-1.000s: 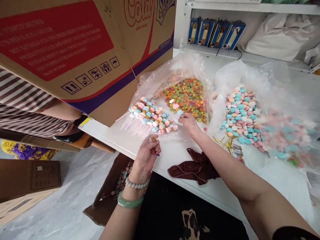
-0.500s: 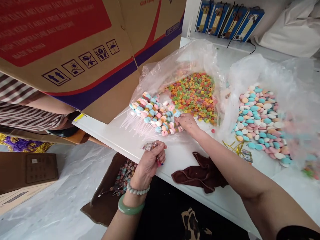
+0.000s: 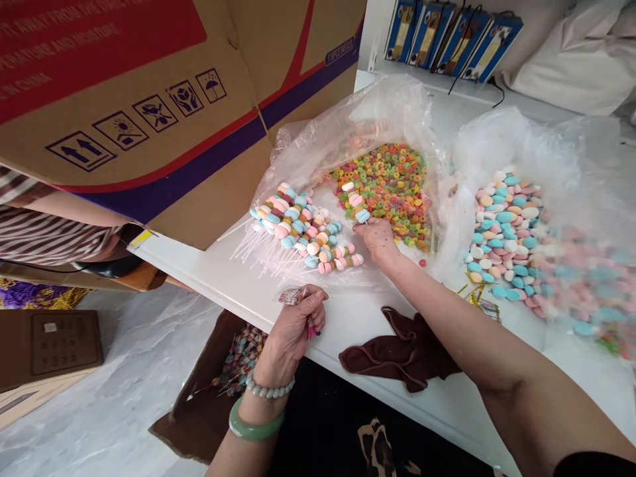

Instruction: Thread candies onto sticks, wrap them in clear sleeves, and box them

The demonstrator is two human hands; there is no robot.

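Note:
My left hand [image 3: 298, 318], with a bead bracelet and green bangle at its wrist, is closed around a small clear patterned packet [image 3: 292, 296] over the table's front edge. My right hand [image 3: 376, 240] pinches a candy skewer [image 3: 356, 199] of white, pink, orange and blue pieces just below its candies. Left of it lies a pile of candy skewers [image 3: 293, 222], their white sticks pointing to the front left. Behind the right hand, small colourful ring candies [image 3: 387, 182] fill an open clear bag [image 3: 412, 99].
A large carton [image 3: 199, 165] stands at the left. Another bag holds pastel candies [image 3: 511, 232] at the right. A brown cloth [image 3: 397, 351] lies near the front edge. Below, an open box holds wrapped sticks [image 3: 243, 358]. A person's striped sleeve [image 3: 59, 232] shows far left.
My right hand has lifted a candy skewer off the pile, and its candies now stand over the ring candies. My left hand keeps its packet. The view has shifted slightly.

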